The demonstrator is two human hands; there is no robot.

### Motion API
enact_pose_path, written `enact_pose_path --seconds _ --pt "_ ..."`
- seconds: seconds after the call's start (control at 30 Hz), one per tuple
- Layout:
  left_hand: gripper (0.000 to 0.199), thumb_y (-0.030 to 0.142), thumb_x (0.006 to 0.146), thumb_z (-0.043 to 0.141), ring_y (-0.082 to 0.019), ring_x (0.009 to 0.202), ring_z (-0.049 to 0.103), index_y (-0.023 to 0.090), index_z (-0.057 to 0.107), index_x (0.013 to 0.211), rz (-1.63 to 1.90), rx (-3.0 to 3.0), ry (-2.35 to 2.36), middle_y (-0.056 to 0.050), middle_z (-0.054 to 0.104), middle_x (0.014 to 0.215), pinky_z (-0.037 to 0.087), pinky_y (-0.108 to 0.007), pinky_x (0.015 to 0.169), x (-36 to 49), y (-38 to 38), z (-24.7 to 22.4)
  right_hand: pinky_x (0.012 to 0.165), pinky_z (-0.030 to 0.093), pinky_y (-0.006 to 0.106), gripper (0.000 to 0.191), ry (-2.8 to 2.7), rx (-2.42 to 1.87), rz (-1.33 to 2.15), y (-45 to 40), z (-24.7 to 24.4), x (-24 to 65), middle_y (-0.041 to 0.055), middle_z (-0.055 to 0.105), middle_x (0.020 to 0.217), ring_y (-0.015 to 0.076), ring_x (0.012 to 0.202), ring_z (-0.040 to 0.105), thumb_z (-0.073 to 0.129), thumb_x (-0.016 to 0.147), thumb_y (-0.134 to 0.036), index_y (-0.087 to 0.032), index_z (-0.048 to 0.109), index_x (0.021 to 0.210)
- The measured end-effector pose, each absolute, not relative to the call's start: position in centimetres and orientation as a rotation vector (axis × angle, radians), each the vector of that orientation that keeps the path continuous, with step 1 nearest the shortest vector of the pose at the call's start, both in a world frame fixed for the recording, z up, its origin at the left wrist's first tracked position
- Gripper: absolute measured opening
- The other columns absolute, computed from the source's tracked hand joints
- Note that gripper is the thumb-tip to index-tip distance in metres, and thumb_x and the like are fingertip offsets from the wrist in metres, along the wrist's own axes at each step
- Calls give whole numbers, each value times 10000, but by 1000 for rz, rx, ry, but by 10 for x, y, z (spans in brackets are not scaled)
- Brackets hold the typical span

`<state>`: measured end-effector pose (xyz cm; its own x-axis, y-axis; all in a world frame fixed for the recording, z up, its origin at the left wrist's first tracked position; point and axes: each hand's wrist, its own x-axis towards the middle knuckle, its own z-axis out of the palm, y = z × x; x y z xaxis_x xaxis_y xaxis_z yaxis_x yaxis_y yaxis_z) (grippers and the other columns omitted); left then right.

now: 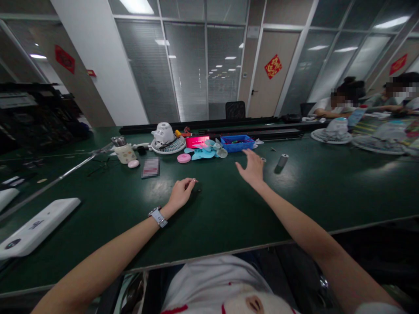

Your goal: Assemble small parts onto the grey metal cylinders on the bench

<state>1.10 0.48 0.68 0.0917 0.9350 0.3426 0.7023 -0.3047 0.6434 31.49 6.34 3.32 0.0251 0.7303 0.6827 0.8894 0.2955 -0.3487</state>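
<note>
My left hand (pixel 182 193), a watch (pixel 159 216) on its wrist, rests just over the green table (pixel 225 218) with its fingers closed in a pinch. Whatever it holds, if anything, is too small to make out. Beside its fingertips lies a tiny dark piece (pixel 199 190). My right hand (pixel 252 170) is open, thumb apart from the fingers, reaching towards a blue tray (pixel 238 147) of small dark parts. Right of that hand stands a small grey metal cylinder (pixel 283 160). Light-blue fan blades (pixel 207 151) lie left of the tray.
Behind my left hand are a white fan part (pixel 163 134), a pink round piece (pixel 183 158), a red-lit box (pixel 197 141) and a patterned cup (pixel 125 153). A white device (pixel 39 226) lies far left. Long black bars (pixel 248 131) line the back. People sit at the right.
</note>
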Motion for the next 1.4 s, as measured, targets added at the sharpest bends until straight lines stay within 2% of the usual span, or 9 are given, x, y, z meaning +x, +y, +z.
enact_pose_path --seconds 0.1,0.23,0.33,0.47,0.6,0.77,0.87,1.0,1.4 --pt "437 474 960 393 -214 807 604 200 728 1025 1041 2063 1623 -53 719 876 415 -323 741 11 5 7 1091 378 482 432 -2285 -1045 2 29 29 255 119 528 1450 268 1337 481 519 955 -368 -222 566 1358" --pt "428 493 946 410 -212 784 620 178 700 948 1098 2015 1627 -61 713 841 436 -315 713 11 6 5 1072 424 451 403 -2612 -792 152 6 16 210 116 454 1513 260 1357 477 488 984 -314 -200 588 1358" --pt "398 499 932 435 -214 783 626 181 673 929 1137 1964 1676 -61 703 825 449 -320 720 12 5 5 1045 453 436 364 -2596 -838 165 8 13 209 95 508 1468 253 1293 545 481 987 -247 -196 628 1316" --pt "362 493 918 462 -210 775 629 183 643 961 1157 1897 1709 -56 687 821 454 -316 707 14 4 6 1019 473 392 285 -2532 -875 189 15 14 219 70 689 1242 222 1180 632 553 959 -228 -203 711 1195" --pt "354 499 921 460 -207 781 631 193 629 981 1134 1885 1712 -50 684 829 451 -313 703 14 3 7 954 503 358 237 -2506 -916 149 23 20 230 38 746 1111 206 1058 687 587 935 -198 -228 755 1100" --pt "320 474 923 468 -206 799 628 197 615 982 1101 1888 1698 -42 671 823 446 -316 721 14 3 8 905 510 367 267 -2135 -1246 -116 53 44 295 38 749 1103 232 1007 691 555 937 -209 -246 760 1103" --pt "313 487 923 462 -194 763 609 205 590 875 1088 1917 1682 -26 650 788 432 -305 694 14 1 8 889 497 395 293 -1822 -1508 -282 74 52 351 57 743 1119 275 1015 678 522 942 -255 -238 764 1107" --pt "359 506 922 447 -168 679 556 216 496 717 1085 1933 1685 8 584 685 396 -285 647 14 -1 9 851 488 382 321 -1613 -1727 -334 92 46 400 62 745 1111 281 988 675 501 928 -282 -248 764 1110" --pt "247 314 847 489 -144 633 478 214 395 642 1035 1952 1681 38 470 611 322 -269 619 14 2 7 805 469 352 318 -1561 -1757 -296 101 35 404 70 748 1088 263 934 675 504 927 -293 -254 751 1123"
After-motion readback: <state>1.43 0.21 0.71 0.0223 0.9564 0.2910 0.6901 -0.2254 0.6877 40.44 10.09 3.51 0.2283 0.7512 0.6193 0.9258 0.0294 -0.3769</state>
